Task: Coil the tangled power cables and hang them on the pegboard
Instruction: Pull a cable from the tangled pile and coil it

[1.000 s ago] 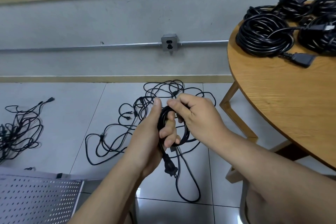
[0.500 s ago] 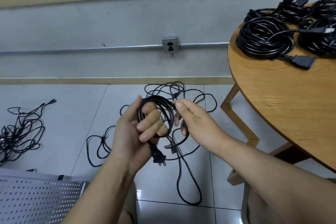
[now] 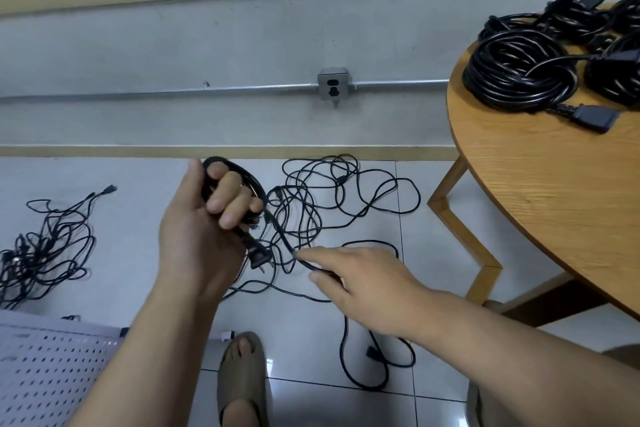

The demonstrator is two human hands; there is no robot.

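My left hand (image 3: 204,225) grips a small coil of black power cable (image 3: 242,177), and the cable's plug (image 3: 258,255) hangs just below my fingers. The free length of this cable runs down and right to my right hand (image 3: 360,281), which pinches it between thumb and forefinger. Behind both hands, a tangle of thin black cables (image 3: 332,198) lies on the tiled floor. The perforated pegboard (image 3: 48,371) shows at the bottom left corner.
A second tangle of cables (image 3: 45,246) lies on the floor at the left. The round wooden table (image 3: 554,204) on the right carries several coiled black cables (image 3: 519,76). A wall socket (image 3: 333,83) sits on a metal conduit. My sandalled foot (image 3: 242,378) is below.
My right hand let go of the coil and slid down and right along the loose cable. My left hand kept the coil and shifted left and up.
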